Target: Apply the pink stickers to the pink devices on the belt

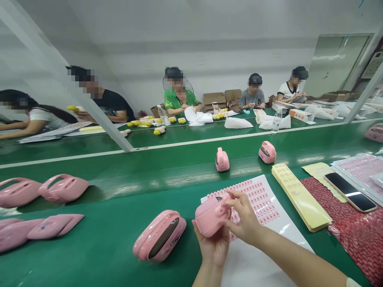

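Note:
In my left hand (214,247) rests a small pink plastic device (208,219) with a carrying handle and a dark window, tilted above the green table. My right hand (243,217) grips its right end, thumb and fingers closed against the side; whether a sticker lies under the fingertips I cannot make out. Beneath both hands lies a white sheet (257,263) bearing rows of small pink-red oval stickers (265,203), partly covered by my hands. A similar pink device with a dark window (161,237) stands just left of my left hand.
More pink devices (64,188) sit at the left, and two stand ahead, one of them upright (222,160). To the right are a yellow paper stack (301,197), a phone (350,191) and red bubble wrap (356,239). Several people work across a raised ledge (185,143).

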The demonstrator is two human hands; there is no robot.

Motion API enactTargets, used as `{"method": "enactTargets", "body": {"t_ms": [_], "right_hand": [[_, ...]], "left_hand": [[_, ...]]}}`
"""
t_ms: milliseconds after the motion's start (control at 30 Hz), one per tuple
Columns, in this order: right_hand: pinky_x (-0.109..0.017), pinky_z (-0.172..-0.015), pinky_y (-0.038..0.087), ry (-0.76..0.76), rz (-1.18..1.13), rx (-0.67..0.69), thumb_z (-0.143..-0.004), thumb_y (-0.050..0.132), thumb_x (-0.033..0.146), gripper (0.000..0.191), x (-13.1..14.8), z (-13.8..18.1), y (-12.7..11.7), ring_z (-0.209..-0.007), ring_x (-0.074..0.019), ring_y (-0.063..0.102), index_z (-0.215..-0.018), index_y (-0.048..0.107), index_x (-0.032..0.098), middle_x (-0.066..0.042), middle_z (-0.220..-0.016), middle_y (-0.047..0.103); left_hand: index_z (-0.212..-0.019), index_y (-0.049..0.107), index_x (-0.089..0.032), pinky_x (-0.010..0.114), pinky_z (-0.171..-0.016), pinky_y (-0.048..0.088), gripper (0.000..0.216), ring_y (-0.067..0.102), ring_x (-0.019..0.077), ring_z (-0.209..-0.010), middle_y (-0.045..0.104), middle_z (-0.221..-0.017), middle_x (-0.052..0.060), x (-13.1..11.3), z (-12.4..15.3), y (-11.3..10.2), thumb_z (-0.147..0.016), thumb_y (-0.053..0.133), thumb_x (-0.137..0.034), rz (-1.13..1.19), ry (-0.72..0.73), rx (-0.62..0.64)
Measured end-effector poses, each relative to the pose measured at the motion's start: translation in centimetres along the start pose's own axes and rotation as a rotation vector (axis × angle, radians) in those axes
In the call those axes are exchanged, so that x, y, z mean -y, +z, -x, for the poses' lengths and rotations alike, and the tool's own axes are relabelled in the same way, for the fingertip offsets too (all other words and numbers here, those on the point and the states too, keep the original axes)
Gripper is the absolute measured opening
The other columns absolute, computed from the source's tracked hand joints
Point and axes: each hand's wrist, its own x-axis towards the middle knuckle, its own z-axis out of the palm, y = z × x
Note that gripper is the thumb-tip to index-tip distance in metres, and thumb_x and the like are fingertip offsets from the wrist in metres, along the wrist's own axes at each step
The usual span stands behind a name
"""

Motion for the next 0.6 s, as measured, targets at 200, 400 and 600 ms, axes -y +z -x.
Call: {"method": "enactTargets", "body": {"t_ms": [200, 400, 600], "right_hand": [[-0.045, -0.101, 0.028, 0.224, -0.126, 0.068, -0.075, 0.054, 0.031, 0.059, -0.1, -0.2, 1.2, -0.122, -0.0243, 0.032, -0.128, 0.031, 0.024, -0.01, -0.128, 0.037], [-0.038, -0.098, 0.033, 0.267, -0.272, 0.167, -0.077, 0.048, 0.024, 0.047, -2.7, -0.6, 0.3, -0.118, -0.0198, 0.039, -0.124, 0.039, 0.025, -0.007, -0.124, 0.045], [-0.04, -0.095, 0.032, 0.534, 0.369, 0.078, -0.079, 0.045, 0.016, 0.033, -9.8, -4.3, -5.4, -0.113, -0.0221, 0.041, -0.11, 0.056, 0.021, -0.009, -0.117, 0.051]], "left_hand": [[-0.135, 0.026, -0.021, 0.023, -0.093, 0.038, 0.059, 0.046, 0.018, -0.115, 0.053, -0.125, 0.011, 0.0, 0.2, 0.0, -0.083, 0.039, -0.047, -0.021, 0.01, 0.042], [-0.128, 0.039, -0.025, 0.025, -0.09, 0.041, 0.051, 0.044, 0.0195, -0.118, 0.051, -0.127, 0.008, -0.4, 0.1, -0.2, -0.082, 0.037, -0.049, -0.044, -0.061, 0.043], [-0.119, 0.05, -0.022, 0.028, -0.088, 0.044, 0.046, 0.044, 0.0234, -0.117, 0.054, -0.124, 0.008, -2.0, 0.5, -1.6, -0.079, 0.046, -0.044, -0.053, -0.015, -0.016]]}}
